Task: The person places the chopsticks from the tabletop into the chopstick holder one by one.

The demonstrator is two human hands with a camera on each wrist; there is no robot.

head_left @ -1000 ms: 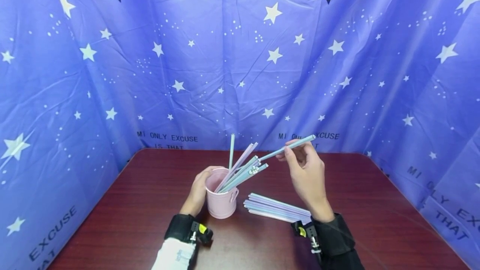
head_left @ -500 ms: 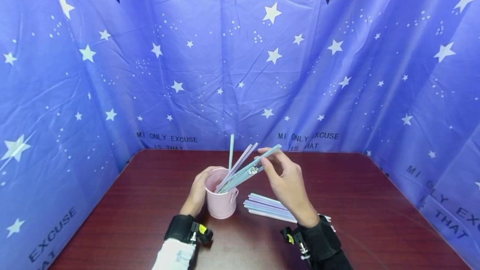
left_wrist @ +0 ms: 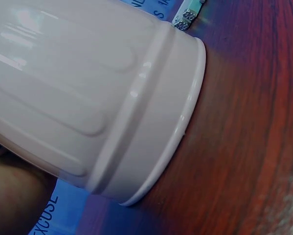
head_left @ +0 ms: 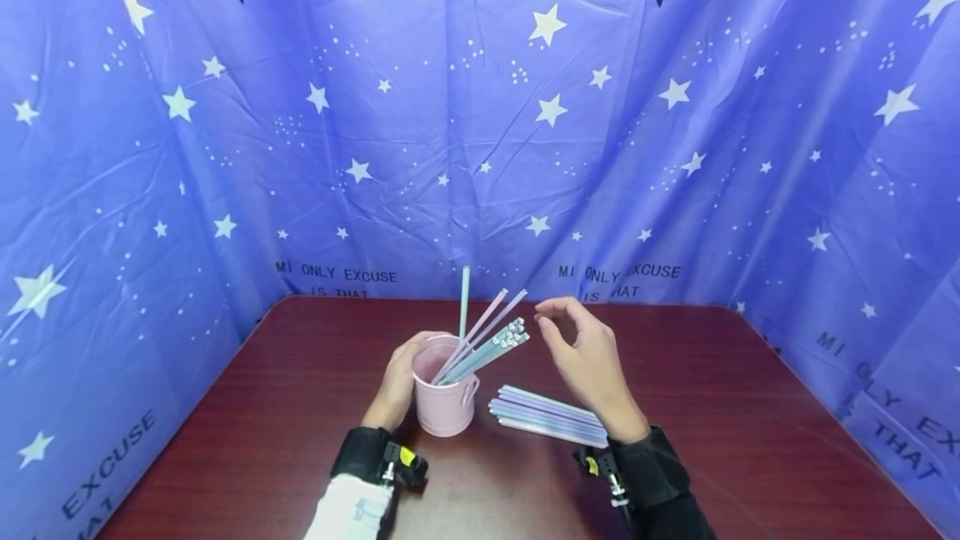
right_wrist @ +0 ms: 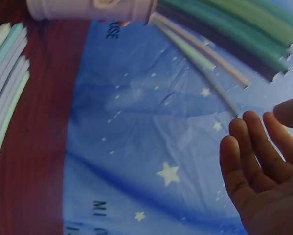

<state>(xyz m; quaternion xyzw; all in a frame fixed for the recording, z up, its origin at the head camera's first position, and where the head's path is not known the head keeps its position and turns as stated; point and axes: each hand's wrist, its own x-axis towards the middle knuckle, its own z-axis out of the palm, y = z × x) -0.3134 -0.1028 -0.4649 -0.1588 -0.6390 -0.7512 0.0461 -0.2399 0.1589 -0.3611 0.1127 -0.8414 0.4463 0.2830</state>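
My left hand (head_left: 394,382) holds a pale pink cup (head_left: 442,408) from its left side, with the cup tipped a little. Ridges on the cup (left_wrist: 87,83) fill much of the left wrist view. Several thin pastel sticks (head_left: 489,357) lean out of it to the right, a tight teal bunch showing sparkly ends; one pale green stick (head_left: 464,302) stands almost upright. My right hand (head_left: 588,361) hovers just right of the stick ends, apart from them. Its fingers are loosely curved, and nothing shows between them in the right wrist view.
A flat bundle of pastel sticks (head_left: 543,415) lies on the dark red table (head_left: 262,415), right of the cup and partly behind my right wrist. Blue star-printed cloth (head_left: 465,148) hangs round the table's back and sides. Each wrist wears a black strap with a camera.
My right hand brought a pale blue stick left to the bunch in the cup, let it go there and drew back slightly right. The left hand kept the cup in place.
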